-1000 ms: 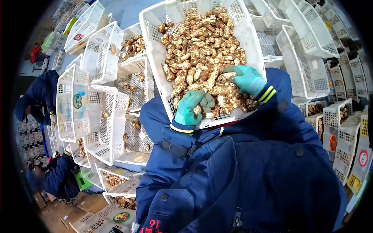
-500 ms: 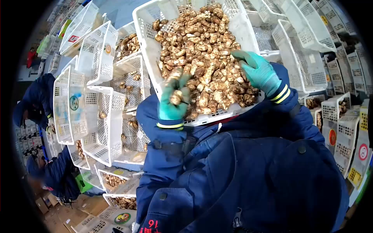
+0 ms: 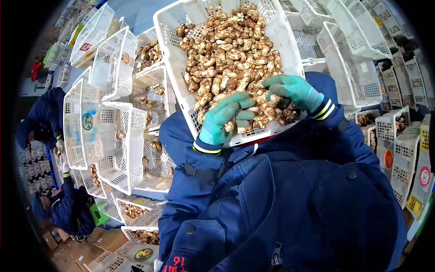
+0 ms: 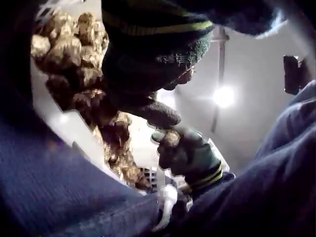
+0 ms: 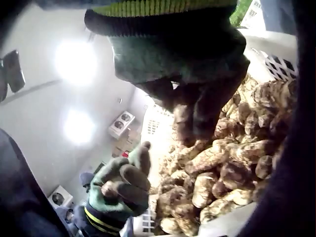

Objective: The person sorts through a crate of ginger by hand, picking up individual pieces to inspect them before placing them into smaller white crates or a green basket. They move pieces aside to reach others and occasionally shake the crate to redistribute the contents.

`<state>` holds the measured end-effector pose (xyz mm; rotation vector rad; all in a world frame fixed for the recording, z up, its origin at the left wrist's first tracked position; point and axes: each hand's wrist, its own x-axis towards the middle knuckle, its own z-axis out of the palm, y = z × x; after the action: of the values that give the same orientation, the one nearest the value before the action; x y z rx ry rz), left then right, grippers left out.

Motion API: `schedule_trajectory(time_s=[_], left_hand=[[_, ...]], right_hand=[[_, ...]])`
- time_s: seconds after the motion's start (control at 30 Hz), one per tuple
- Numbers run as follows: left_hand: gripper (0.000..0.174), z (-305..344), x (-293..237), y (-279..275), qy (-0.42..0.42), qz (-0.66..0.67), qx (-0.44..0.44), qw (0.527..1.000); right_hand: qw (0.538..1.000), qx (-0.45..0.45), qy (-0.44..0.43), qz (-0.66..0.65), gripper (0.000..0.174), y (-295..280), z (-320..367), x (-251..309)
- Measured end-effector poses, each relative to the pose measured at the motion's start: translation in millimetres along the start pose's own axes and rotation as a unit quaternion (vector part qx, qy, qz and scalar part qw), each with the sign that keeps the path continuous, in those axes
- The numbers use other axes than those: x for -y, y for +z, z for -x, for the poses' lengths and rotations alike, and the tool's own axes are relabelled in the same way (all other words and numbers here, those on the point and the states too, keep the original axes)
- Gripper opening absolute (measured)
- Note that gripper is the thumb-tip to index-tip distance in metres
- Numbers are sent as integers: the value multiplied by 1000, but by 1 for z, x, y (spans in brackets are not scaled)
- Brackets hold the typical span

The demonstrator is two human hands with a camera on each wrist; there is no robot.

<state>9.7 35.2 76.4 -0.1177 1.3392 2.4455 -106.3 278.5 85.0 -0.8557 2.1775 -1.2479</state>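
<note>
A white perforated crate (image 3: 174,68) full of brown-and-cream mushrooms (image 3: 226,59) sits across the person's lap. At its near left corner, the green-gloved left hand (image 3: 222,119) curls its fingers over a mushroom (image 3: 229,126) kept against the palm; the same mushroom's pale end (image 5: 107,189) shows in the right wrist view. The right hand (image 3: 297,92), gloved alike, is over the pile's right side. Between its fingers it pinches a mushroom (image 5: 182,118), whose end (image 4: 172,139) also shows in the left wrist view. The two hands face each other, a short distance apart.
Tilted white crates (image 3: 120,145) line the left side, some with a few mushrooms inside. More crates (image 3: 349,68) are stacked at the right. Two people in dark blue jackets (image 3: 43,113) work at the far left.
The left hand swung left with a mushroom in it, then came back right toward the crate's near edge. The right hand drew back, then moved left and slightly down over the pile.
</note>
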Motion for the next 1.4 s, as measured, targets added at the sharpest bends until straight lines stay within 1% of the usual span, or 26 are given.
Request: schedule_trajectory(time_s=[0.07,0.1,0.13,0.2,0.23,0.27,0.3,0.33,0.37,0.4,0.43,0.47,0.5,0.53,0.6,0.67,0.73,0.83,0.97,1.0,1.07,1.1,1.2,1.23,1.37,1.4], left_hand=[[48,-4,4,11,-59,40,46,996],[47,-5,8,4,39,-96,106,989],[46,-6,13,-2,156,-243,135,948],[51,-12,25,-19,359,-423,136,821],[61,-17,34,-30,447,-484,120,743],[66,-13,30,-23,320,-349,96,875],[71,-5,23,-12,177,-196,67,962],[66,-9,31,-26,181,-254,85,946],[60,-14,39,-41,189,-311,102,926],[55,-18,40,-47,198,-364,120,902],[50,-17,45,-48,107,-250,86,959],[44,-12,35,-32,28,-68,72,995],[39,-8,26,-15,-40,121,33,991],[38,-8,25,-14,-41,132,15,990],[35,-6,25,-12,-42,151,-24,987],[32,-4,27,-14,41,23,-16,999],[33,-5,26,-19,-13,112,-23,993],[35,-4,27,-24,-5,95,-45,994],[30,-7,33,-35,-9,78,-12,997],[45,-8,34,-34,5,103,2,995],[59,-10,27,-28,25,148,66,987],[74,-9,22,-31,17,162,93,982],[78,1,0,-11,56,186,82,978],[79,6,-5,-10,48,205,51,976],[64,2,8,-38,31,189,2,981],[60,1,12,-44,19,176,-15,984]], right_hand=[[980,22,-175,93,44,-6,0,-13],[945,16,-289,151,43,-8,-4,-9],[936,2,-341,91,42,1,-14,-14],[912,10,-381,149,41,16,-25,-8],[932,14,-325,162,40,27,-25,-3],[947,18,-267,176,39,39,-25,4],[917,-47,-321,230,35,41,-30,2],[877,-110,-371,283,32,42,-35,1],[945,-142,-243,167,28,37,-33,8],[979,-167,-106,48,26,29,-29,13],[966,-163,-84,181,29,22,-27,-2],[971,-51,22,231,35,15,-22,5],[957,1,1,291,39,24,-18,-4],[936,52,-18,347,43,38,-11,-14],[912,-33,-27,407,35,64,-2,-8],[913,-36,-10,406,47,70,-10,-11],[920,-30,0,391,41,66,-19,-13],[950,-1,11,313,32,55,-20,-22],[923,-15,-26,384,44,58,-7,-20],[908,-21,-16,418,46,63,-4,-19],[885,-35,1,465,47,71,-4,-17],[889,-24,3,458,43,71,-10,-13],[904,-18,-14,427,31,64,-17,-18],[939,-37,-31,341,28,60,-20,-32],[977,-7,67,203,30,41,-24,-42],[963,-40,-59,260,34,40,-19,-43]])
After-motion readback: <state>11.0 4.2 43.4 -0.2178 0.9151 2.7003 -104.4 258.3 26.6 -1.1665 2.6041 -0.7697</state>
